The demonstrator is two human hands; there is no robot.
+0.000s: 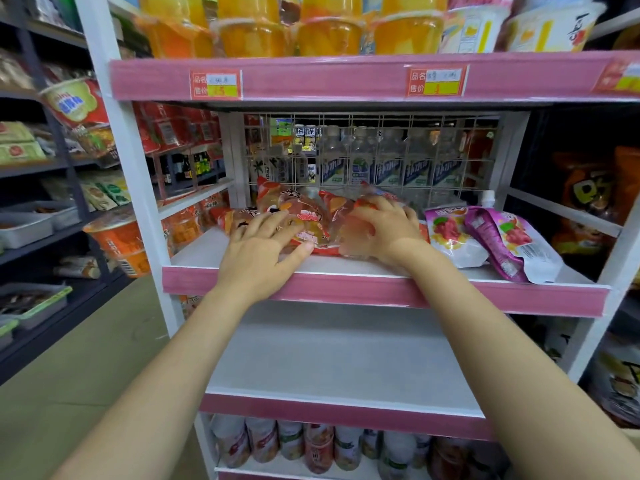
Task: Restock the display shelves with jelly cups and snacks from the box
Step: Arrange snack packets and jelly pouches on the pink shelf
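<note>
Several red and clear jelly packs lie in a row on the white middle shelf with its pink front strip. My left hand lies over the left packs, fingers spread on them and thumb against the front pack's edge. My right hand is curled over a clear jelly pack to the right, its fingers wrapped over the top. Both forearms reach in from below. The box is not in view.
Purple spouted jelly pouches lie on the same shelf at the right. Orange jelly cups fill the shelf above. A wire grid backs the shelf, with bottles behind. The shelf below is bare; bottles stand under it.
</note>
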